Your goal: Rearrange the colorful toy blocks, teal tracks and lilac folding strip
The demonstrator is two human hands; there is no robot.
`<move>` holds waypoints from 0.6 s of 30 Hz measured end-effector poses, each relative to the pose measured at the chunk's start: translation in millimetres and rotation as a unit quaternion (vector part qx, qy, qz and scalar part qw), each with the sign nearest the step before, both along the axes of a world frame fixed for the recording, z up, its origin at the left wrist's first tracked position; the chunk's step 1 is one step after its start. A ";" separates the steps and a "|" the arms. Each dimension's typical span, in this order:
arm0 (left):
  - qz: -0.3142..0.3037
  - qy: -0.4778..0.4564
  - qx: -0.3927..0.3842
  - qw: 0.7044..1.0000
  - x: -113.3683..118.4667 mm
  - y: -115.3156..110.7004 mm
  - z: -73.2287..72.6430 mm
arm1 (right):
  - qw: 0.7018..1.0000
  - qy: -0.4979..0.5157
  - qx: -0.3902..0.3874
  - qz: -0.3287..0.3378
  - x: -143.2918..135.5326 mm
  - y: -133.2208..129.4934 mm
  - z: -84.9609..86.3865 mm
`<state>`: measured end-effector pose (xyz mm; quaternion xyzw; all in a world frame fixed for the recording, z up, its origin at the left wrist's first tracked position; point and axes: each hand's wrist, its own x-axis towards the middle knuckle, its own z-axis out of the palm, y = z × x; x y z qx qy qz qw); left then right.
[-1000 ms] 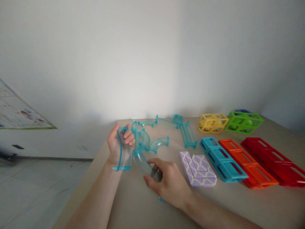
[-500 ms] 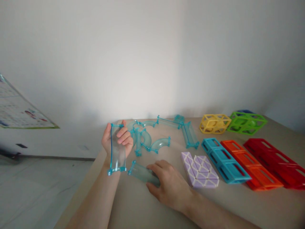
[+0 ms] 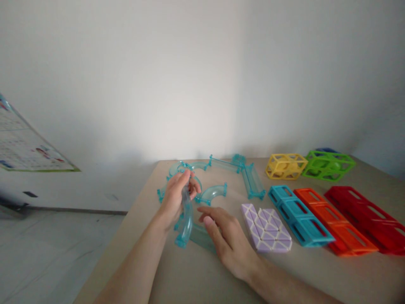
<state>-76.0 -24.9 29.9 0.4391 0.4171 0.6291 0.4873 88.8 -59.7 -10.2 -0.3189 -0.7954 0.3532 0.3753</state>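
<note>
A pale wall (image 3: 190,84) rises behind the beige tabletop (image 3: 177,278), with a poster (image 3: 28,143) and the floor (image 3: 57,257) at the left.

The left hand (image 3: 174,196) is raised over the tabletop, its fingers (image 3: 195,190) closed round the far part of the curved track (image 3: 188,217). This clear teal piece hangs out of the grasp towards the near side; its long axis runs far to near, bending slightly left at the near end.

Beyond that hand lies a loose group of teal tracks (image 3: 198,166). Beneath and to the right of the curved track, the low track (image 3: 201,236) slants from far left to near right, its near end hidden by the right hand (image 3: 232,245). The small curve (image 3: 213,193) sits on the far side of the right fingers (image 3: 210,210).

The right hand is empty, thumb and forefinger parted, pointing left at the curved track but apart from it. It is the nearer hand to the low track's right end; whether it touches that piece I cannot tell.

Further right are the straight track (image 3: 253,181), purple puzzle (image 3: 268,230), yellow frame (image 3: 285,166), blue frame (image 3: 300,217), green frame (image 3: 329,165), orange frame (image 3: 335,223) and red frame (image 3: 368,219).
</note>
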 end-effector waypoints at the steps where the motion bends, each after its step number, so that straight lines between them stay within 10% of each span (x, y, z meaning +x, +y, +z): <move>1: 0.003 0.028 -0.005 1.000 1.5 1.8 -3.5 | 1.000 0.016 -0.005 0.010 0.6 -0.3 1.1; 9: 0.025 0.116 -0.013 0.993 -3.5 6.6 -9.7 | 0.996 0.043 -0.048 -0.059 -4.5 2.6 -5.3; 12: 0.129 0.162 -0.019 0.978 -11.3 10.7 -12.7 | 0.992 0.066 -0.060 -0.091 -5.0 7.1 -9.2; 18: 0.294 0.457 -0.067 0.837 -33.1 22.0 -22.0 | 0.982 0.083 -0.084 -0.145 -2.8 10.3 -14.0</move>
